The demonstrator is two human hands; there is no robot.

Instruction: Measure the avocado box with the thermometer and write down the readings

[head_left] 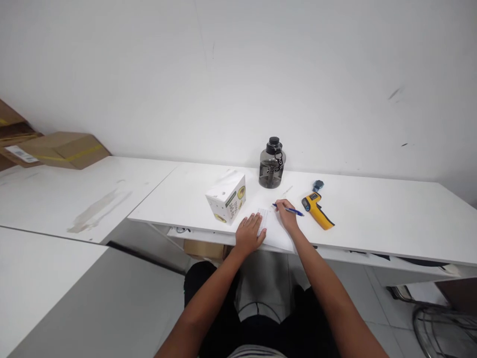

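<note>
A white sheet of paper [278, 233] with lines of writing on its left part lies at the front edge of the white table. Flat on its left side rests my left hand [250, 232], fingers stretched out. My right hand [286, 215] is closed around a blue pen [294, 211], its tip over the upper part of the sheet. Left of the paper stands a white box [228, 199] with avocado pictures. To the right of my right hand lies a yellow and black infrared thermometer [318, 211].
A dark translucent water bottle [272, 164] stands behind the paper near the wall. A small blue and black item [318, 185] lies behind the thermometer. Cardboard boxes [65, 148] sit at the far left. Below the tabletop runs a shelf with a brown box [204, 249].
</note>
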